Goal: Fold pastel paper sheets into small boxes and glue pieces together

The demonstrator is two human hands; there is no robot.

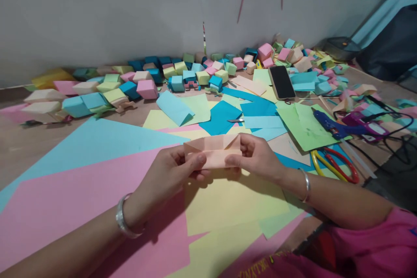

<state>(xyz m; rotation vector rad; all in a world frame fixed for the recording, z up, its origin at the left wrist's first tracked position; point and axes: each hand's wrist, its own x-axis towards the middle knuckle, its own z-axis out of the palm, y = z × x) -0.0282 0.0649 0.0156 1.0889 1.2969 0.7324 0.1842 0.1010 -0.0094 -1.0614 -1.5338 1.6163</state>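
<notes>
A small piece of peach paper [215, 153], folded with raised edges and creases, is held up between both hands above the yellow sheet [234, 204]. At its left end, my left hand [177, 165] pinches it, thumb on the near face and fingers behind and below. My right hand [256, 156] grips the right end in the same way, thumb along the near side. Under my left arm lies a large pink sheet [97, 213], with a light blue sheet [107, 139] beyond it.
Folded paper cubes [146, 89] line the wall in several colours. A phone [282, 82] lies among paper pieces. To the right are a blue glue gun [339, 126], scissors with red and yellow handles [339, 165], a green sheet [302, 124] and black cables [391, 139].
</notes>
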